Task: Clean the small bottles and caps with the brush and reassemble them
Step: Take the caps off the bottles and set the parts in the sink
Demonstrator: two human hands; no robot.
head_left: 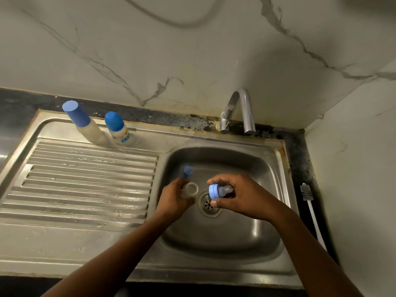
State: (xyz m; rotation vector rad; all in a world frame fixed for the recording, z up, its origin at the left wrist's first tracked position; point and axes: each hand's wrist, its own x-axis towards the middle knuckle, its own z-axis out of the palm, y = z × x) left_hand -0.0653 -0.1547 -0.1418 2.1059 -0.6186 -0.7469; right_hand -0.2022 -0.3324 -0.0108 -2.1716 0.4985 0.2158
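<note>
Over the sink basin [246,168], my left hand [173,200] grips a small clear bottle [189,189] with its open mouth facing up. A blue cap [188,172] sticks up just above that hand; its contact with the fingers is unclear. My right hand [240,196] pinches a light blue collar with a clear nipple [218,191], tilted on its side, just right of the bottle's mouth. A white bottle brush [309,202] lies on the dark counter right of the sink.
Two capped bottles stand at the back of the ribbed drainboard [85,179]: a taller one [85,125] and a shorter one [117,128]. A chrome tap [240,112] arches over the basin's back edge. The drain [209,203] sits below my hands. Marble wall behind and at right.
</note>
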